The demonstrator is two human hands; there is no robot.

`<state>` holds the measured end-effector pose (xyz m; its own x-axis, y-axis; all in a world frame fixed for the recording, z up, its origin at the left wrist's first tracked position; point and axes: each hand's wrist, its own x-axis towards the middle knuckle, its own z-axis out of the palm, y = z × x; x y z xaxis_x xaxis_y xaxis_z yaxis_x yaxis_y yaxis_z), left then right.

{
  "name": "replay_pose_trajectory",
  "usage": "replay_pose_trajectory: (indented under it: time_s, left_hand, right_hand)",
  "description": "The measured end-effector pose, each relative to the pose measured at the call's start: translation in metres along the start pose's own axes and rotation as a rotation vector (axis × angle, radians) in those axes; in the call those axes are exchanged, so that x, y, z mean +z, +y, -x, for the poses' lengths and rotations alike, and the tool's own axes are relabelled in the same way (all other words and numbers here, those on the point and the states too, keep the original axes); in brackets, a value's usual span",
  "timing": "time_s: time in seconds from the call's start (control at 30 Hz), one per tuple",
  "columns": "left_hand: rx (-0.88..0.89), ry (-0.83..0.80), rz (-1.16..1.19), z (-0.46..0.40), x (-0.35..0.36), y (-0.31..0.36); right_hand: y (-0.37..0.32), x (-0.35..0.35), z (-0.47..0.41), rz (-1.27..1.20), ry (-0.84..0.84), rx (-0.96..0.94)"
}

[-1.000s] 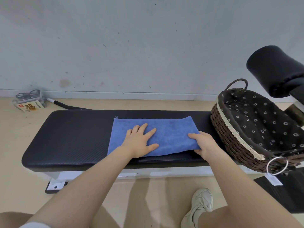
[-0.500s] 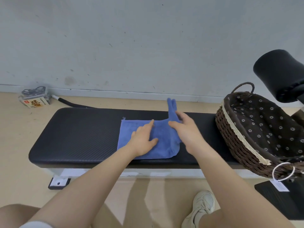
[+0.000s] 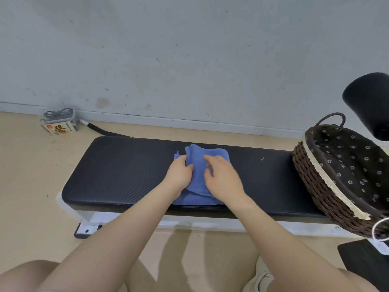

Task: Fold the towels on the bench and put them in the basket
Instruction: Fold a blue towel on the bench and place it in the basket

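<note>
Both hands (image 3: 200,175) on towel (image 3: 197,163).

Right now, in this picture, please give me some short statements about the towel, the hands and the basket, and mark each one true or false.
1. The blue towel lies on the black bench. True.
2. The towel is already inside the basket. False: it is on the bench, left of the basket.
3. Both the left hand and the right hand touch the towel. True.
4. The basket stands on the floor. False: it rests on the bench's right end.
5. The towel is red. False: it is blue.
</note>
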<state>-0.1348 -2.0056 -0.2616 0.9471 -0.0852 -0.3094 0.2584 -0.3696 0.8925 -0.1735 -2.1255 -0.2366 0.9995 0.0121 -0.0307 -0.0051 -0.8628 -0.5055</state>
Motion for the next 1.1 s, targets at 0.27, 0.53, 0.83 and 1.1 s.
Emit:
replay_pose_trajectory:
  time_s: [0.27, 0.53, 0.83, 1.1]
  left_hand:
    - [0.109, -0.029, -0.406, 0.002, -0.004, -0.015]
    - [0.164, -0.052, -0.759, -0.002, -0.005, -0.017]
    - [0.546, -0.164, -1.372, 0.008, -0.015, -0.015]
    - [0.423, -0.272, -1.274, -0.006, -0.008, -0.024]
  right_hand:
    - [0.041, 0.010, -0.003, 0.208, -0.231, 0.078]
    - [0.048, 0.017, -0.007, 0.163, -0.305, 0.245]
    - [0.062, 0.011, -0.006, -0.274, -0.004, 0.397]
    - [0.053, -0.003, 0.002, -0.579, -0.149, 0.416]
